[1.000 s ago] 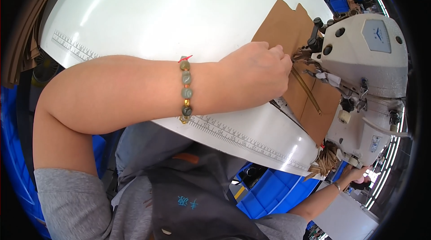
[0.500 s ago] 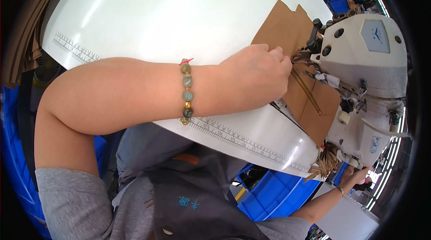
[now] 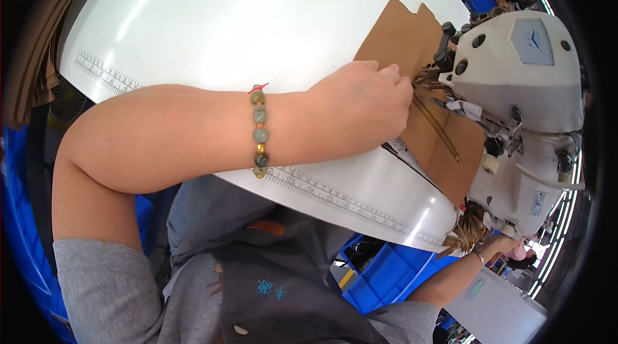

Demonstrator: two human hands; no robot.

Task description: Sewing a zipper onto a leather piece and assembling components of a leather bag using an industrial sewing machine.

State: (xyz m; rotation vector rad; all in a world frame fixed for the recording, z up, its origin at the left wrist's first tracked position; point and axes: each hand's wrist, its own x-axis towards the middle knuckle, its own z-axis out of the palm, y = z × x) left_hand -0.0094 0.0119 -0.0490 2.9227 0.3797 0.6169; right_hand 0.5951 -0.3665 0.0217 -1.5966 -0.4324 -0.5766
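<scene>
My left hand [image 3: 364,102] rests palm down over a brown sheet-like panel [image 3: 393,32] beside the sewing machine's [image 3: 515,74] needle area. Its fingers are curled together; the tips are hidden, so what they pinch cannot be seen. A narrow golden strip [image 3: 438,128] runs along the panel from near my fingertips toward its lower right part. A beaded bracelet [image 3: 259,133] circles my left wrist. At the lower right, my right hand [image 3: 496,246] is up against the machine's far lower end, next to a round knob-like part [image 3: 507,228]; its fingers are mostly hidden.
The white table [image 3: 212,28] has ruler markings [image 3: 335,199] along its near edge. Brown scraps [image 3: 468,231] bunch at its right corner. Blue bins [image 3: 393,273] stand below. Brown sheets [image 3: 38,41] hang at the left. Another person [image 3: 521,255] is far off at the right.
The machine, brown panel and my left hand sit slightly farther left in the picture, largely from a view shift. My left hand stays curled at the panel; my right hand remains by the machine's end.
</scene>
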